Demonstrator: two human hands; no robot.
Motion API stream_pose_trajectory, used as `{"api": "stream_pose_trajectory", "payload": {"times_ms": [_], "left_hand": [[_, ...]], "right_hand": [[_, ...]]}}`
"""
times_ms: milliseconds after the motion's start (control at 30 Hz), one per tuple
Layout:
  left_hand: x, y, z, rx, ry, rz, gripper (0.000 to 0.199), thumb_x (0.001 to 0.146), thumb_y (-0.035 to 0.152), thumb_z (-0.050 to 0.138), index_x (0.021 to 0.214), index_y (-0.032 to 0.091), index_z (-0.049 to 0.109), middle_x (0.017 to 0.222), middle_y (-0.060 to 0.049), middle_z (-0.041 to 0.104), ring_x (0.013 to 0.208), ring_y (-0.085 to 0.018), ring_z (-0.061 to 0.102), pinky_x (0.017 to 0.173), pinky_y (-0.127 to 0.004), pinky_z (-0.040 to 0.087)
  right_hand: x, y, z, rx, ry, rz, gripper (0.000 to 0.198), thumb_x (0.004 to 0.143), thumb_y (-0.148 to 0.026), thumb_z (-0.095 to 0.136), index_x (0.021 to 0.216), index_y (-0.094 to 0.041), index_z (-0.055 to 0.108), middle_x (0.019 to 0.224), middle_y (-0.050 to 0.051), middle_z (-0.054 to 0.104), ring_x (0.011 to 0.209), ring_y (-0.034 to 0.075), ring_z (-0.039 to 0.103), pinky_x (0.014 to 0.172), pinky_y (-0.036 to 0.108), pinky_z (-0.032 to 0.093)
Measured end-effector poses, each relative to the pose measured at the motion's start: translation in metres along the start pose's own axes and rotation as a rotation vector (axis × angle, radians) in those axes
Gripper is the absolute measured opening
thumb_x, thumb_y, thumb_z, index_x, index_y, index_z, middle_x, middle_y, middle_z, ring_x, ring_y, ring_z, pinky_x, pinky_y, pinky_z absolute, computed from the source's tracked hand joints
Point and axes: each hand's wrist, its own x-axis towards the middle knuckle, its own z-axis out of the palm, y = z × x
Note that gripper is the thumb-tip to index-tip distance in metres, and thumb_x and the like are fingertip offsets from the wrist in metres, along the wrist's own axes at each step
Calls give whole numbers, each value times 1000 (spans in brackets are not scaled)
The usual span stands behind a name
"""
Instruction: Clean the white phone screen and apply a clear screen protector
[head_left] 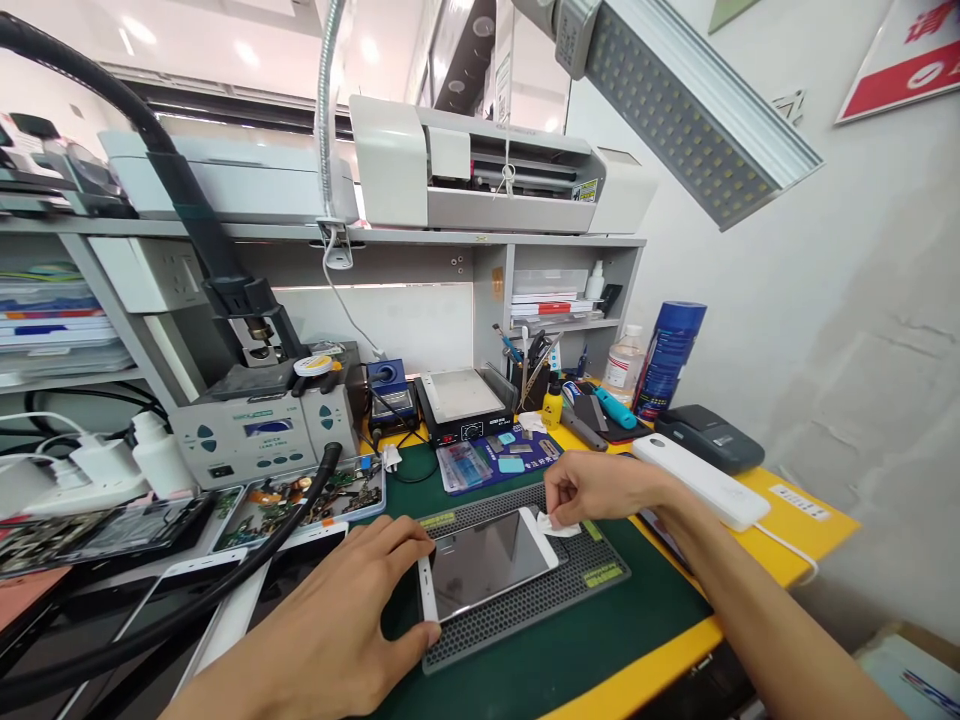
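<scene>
A white-framed smartphone (491, 562) with a dark screen lies face up on a grey perforated mat (517, 625). My left hand (360, 610) grips its left end, thumb at the near corner and fingers at the far one. Just past the phone's right end, my right hand (592, 490) is closed in a pinch on a crumpled white tissue (559, 527), which touches the mat beside the phone. The fingertips of the right hand partly cover the tissue.
Behind the mat lie a blue card with small blades (499, 460) and a hot plate (465, 395). On the left stand a parts tray (300, 500), several phones and a rework station (262, 440) with a black hose. A white power bank (697, 480) lies right.
</scene>
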Motion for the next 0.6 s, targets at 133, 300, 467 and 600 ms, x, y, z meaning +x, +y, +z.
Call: {"api": "stream_pose_trajectory", "payload": {"times_ms": [133, 300, 467, 600], "left_hand": [[1, 3, -2, 8, -21, -10, 47, 85, 48, 58, 128, 28, 58, 129, -7, 57, 115, -30, 55, 98, -41, 47], [1, 10, -8, 8, -56, -35, 46, 85, 46, 58, 126, 26, 60, 127, -8, 57, 113, -30, 55, 99, -42, 46], [1, 13, -10, 4, -56, -43, 47, 84, 44, 59, 127, 25, 59, 125, -8, 58, 113, -30, 55, 102, -44, 43], [0, 9, -6, 0, -47, -41, 48, 84, 46, 58, 127, 26, 59, 124, -8, 57, 113, -30, 54, 102, -44, 42]], "right_hand": [[7, 4, -2, 17, 23, -18, 26, 75, -38, 70, 82, -13, 71, 80, 6, 73, 73, 17, 65, 59, 23, 45], [15, 6, -3, -13, 59, -31, 26, 77, -38, 69, 83, -13, 71, 81, 7, 74, 73, 19, 66, 57, 23, 45], [21, 0, -3, -53, 82, -26, 22, 76, -34, 69, 82, -12, 71, 80, 8, 74, 72, 18, 65, 55, 23, 43], [26, -11, -2, -120, 84, -8, 19, 75, -31, 67, 78, -14, 72, 77, 5, 73, 69, 17, 64, 54, 22, 42]]}}
